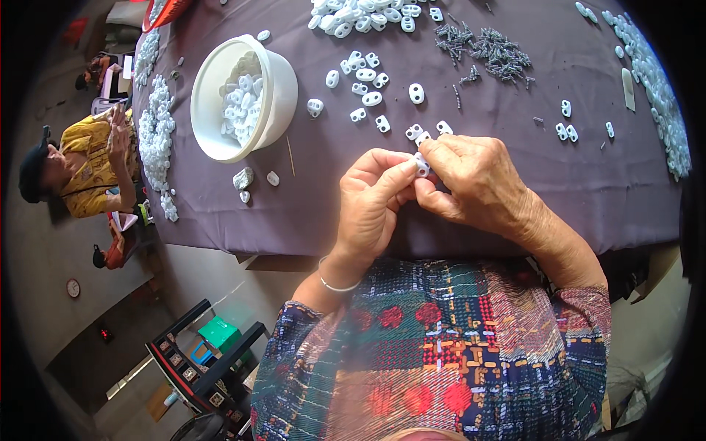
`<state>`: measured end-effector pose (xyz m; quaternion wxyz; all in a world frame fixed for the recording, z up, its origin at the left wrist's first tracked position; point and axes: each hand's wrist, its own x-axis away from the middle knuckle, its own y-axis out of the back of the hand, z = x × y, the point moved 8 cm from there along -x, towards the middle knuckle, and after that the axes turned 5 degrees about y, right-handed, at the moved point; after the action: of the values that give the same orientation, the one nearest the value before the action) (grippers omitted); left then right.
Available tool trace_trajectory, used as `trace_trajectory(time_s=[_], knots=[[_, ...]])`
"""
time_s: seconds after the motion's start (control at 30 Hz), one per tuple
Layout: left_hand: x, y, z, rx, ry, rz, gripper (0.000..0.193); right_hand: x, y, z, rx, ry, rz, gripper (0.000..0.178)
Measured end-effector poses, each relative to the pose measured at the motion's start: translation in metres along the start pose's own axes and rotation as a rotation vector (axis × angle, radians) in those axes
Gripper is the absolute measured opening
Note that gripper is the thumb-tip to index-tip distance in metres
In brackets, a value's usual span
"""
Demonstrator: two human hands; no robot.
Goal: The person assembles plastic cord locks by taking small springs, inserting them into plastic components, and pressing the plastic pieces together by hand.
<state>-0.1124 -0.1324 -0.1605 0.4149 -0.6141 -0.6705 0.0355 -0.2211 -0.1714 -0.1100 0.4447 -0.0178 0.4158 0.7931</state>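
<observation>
nearest the camera, the left hand (371,202) and the right hand (471,180) meet over the near part of the desk (309,213), which is draped in a dull purple cloth. between them sits a small white plastic oval piece with holes (422,165), pinched from both sides: the left thumb and forefinger press on it from the left, the right fingers curl over it from the right and above. both hands are clenched on this 1 piece, just above the cloth and not resting on it. it looks like a fitting or pressing step, with the piece being squeezed or joined at the fingertips; how far it has seated is hidden by the fingers. the move in hand seems to call for a firm, even squeeze with the piece kept square.

just beyond the hands lie 2 more white pieces (416,132) on the cloth, close enough to be brushed by the knuckles. farther out is a loose scatter of white oval pieces (360,77), and to the left a round white plastic tub (276,95) tipped toward the person, part full of the same pieces. a thin wooden stick (290,156) lies beside it. further back right is a heap of small dark metal springs or screws (489,50); which they are is too small to tell. a bigger white heap (368,15) sits at the far edge, and another person in a yellow top (88,173) sits off the left side.
</observation>
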Motion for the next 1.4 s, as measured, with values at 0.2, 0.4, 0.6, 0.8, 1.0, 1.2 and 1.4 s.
trace_trajectory(time_s=[0.2,0.4,0.6,0.8,1.0,1.2,1.4], knots=[[0.001,0.005,0.0,-0.029,0.015,-0.014,0.011,0.0,-0.004,0.002,-0.052,0.034,0.034,0.017],[0.006,0.005,-0.003,-0.303,0.047,-0.027,0.018,0.001,-0.007,0.0,-0.078,0.05,0.04,0.019],[0.007,0.005,-0.007,-0.405,-0.066,-0.056,0.016,0.002,-0.01,0.003,-0.059,0.106,0.025,0.025],[0.008,0.004,-0.007,-0.397,-0.126,-0.086,0.014,0.003,-0.011,0.004,-0.046,0.119,0.008,0.026],[0.008,0.005,-0.007,-0.408,-0.145,-0.097,0.012,0.002,-0.011,0.006,-0.042,0.123,0.011,0.028],[0.008,0.003,-0.007,-0.415,-0.174,-0.092,0.012,0.003,-0.011,0.006,-0.024,0.123,0.015,0.027],[0.009,0.004,-0.006,-0.416,-0.198,-0.113,0.012,0.005,-0.013,0.008,-0.01,0.113,0.006,0.027]])
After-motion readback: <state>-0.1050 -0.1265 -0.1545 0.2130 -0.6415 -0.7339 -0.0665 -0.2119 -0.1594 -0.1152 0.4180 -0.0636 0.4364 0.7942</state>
